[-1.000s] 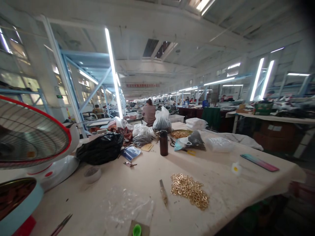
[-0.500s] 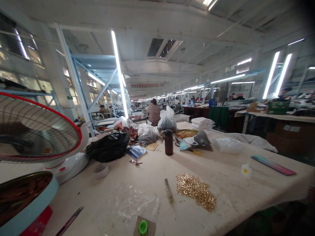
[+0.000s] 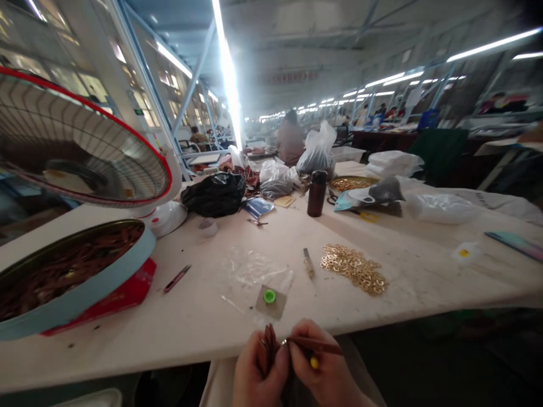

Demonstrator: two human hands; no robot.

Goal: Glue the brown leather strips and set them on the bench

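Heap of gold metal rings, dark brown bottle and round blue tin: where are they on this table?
Heap of gold metal rings (image 3: pixel 353 268), head view, middle of the pile.
Dark brown bottle (image 3: pixel 316 196), head view, its body.
Round blue tin (image 3: pixel 89 291), head view, its outer wall.

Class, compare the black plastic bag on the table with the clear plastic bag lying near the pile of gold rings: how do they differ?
The black plastic bag is opaque and bulges, full; the clear plastic bag is see-through and lies flat and crumpled. The black plastic bag sits far back beside the fan; the clear plastic bag lies near the front edge, left of the gold rings. Both rest on the white table, untouched by either hand.
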